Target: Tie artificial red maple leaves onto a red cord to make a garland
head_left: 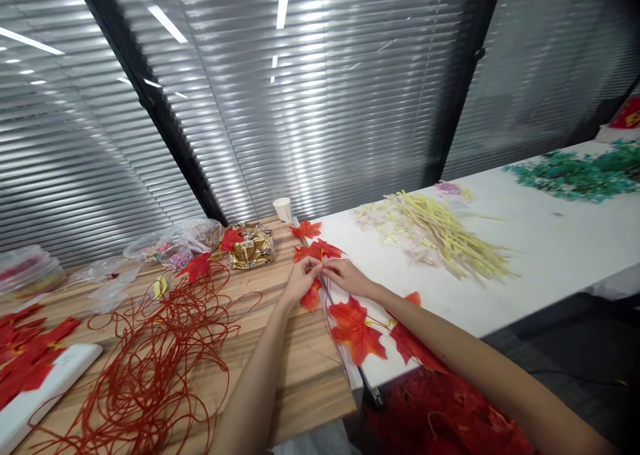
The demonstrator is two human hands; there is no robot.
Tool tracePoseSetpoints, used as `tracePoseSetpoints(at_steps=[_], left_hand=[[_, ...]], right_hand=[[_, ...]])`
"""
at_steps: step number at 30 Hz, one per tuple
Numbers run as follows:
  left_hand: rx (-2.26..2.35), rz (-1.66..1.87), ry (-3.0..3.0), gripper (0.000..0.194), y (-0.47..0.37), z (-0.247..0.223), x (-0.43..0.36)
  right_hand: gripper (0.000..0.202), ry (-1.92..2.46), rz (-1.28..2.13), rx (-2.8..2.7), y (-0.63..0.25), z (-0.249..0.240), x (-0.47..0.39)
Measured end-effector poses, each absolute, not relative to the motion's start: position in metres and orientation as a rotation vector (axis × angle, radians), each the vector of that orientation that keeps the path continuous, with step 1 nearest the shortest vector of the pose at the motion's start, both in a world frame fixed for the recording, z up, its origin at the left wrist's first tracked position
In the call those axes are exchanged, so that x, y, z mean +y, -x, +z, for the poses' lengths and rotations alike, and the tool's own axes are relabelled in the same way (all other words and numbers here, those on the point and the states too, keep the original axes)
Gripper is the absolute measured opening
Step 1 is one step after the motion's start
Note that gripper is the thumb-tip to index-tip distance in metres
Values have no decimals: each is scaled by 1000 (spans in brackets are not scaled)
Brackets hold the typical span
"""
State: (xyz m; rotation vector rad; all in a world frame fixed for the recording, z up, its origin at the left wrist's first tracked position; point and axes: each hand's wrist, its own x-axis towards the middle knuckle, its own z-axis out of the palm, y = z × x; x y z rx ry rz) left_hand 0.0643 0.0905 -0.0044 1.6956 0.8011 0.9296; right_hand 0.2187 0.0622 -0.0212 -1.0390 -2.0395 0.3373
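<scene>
Both hands meet at the seam between the wooden table and the white table, among red maple leaves. My left hand point(301, 278) is closed, its fingertips pinched at a thin stem beside a red leaf point(311, 296). My right hand point(349, 276) pinches at the same spot, fingertips touching those of the left. Just beyond them lies another red leaf point(323, 248). Below my right hand a large orange-red leaf point(358, 330) rests on the white table, joined by yellowish stems to more leaves under my right forearm. The exact grip point is too small to make out.
Tangled red cord point(160, 355) covers the wooden table point(310, 375) at left. Behind it are a gold packet point(253, 250) and a paper cup point(283, 210). Yellow stems point(445, 232) and green foliage point(580, 172) lie on the white table point(550, 248). Red leaves point(440, 408) hang below its edge.
</scene>
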Motion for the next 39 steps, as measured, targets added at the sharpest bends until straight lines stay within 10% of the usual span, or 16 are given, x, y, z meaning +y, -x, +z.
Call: tracePoseSetpoints(at_steps=[39], left_hand=[[807, 928, -1691, 16, -64, -6, 92]], right_hand=[[22, 1054, 340, -2051, -219, -22, 63]])
